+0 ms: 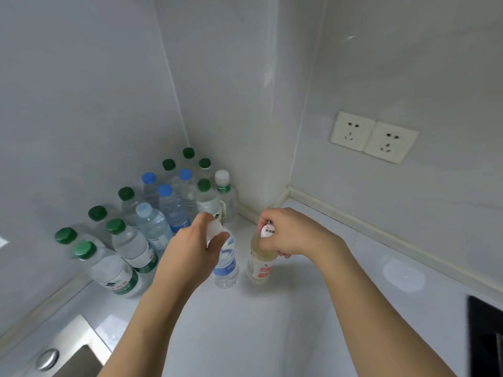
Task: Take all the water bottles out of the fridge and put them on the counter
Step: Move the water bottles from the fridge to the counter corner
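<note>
My left hand (194, 247) grips the white cap of a clear bottle with a blue label (226, 268), which stands on the white counter (245, 336). My right hand (288, 232) grips the neck of a pale yellowish bottle with a red and white label (260, 268), standing just right of the first. Both bottles are upright and touch the counter. Behind and to the left, several water bottles (136, 235) with green, blue and white caps are packed into the corner.
Grey walls close the corner behind the bottles. A double wall socket (374, 136) sits on the right wall. A steel sink edge with a round fitting (47, 359) is at the lower left. A black hob corner (487, 330) lies at the right edge.
</note>
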A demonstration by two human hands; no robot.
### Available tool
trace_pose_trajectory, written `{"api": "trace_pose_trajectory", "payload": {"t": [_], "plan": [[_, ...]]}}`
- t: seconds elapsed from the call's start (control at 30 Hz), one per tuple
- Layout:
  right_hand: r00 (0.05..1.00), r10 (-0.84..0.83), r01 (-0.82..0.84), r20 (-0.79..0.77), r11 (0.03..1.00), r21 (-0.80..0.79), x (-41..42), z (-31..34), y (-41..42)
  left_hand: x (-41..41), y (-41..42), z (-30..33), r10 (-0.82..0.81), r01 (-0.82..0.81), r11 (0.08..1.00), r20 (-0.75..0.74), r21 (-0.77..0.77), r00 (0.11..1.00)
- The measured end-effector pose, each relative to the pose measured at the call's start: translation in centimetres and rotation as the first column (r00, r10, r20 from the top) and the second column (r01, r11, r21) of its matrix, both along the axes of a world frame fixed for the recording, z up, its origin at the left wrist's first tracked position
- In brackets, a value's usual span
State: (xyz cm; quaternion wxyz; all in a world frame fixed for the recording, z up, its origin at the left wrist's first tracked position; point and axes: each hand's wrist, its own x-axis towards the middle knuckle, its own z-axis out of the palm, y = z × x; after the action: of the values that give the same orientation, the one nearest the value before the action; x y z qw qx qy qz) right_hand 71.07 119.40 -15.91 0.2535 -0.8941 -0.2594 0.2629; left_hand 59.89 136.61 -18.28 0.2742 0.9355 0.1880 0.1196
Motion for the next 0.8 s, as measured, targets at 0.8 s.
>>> {"api": "trace_pose_trajectory", "payload": {"t": [0.8], "plan": [[0.928,0.314,-0.3,0.201,0.949,-0.098,4.3,-4.6,20.1,0.9,11.4,-6.7,0.082,-0.083,0.996,0.042,0.032,0.996]]}}
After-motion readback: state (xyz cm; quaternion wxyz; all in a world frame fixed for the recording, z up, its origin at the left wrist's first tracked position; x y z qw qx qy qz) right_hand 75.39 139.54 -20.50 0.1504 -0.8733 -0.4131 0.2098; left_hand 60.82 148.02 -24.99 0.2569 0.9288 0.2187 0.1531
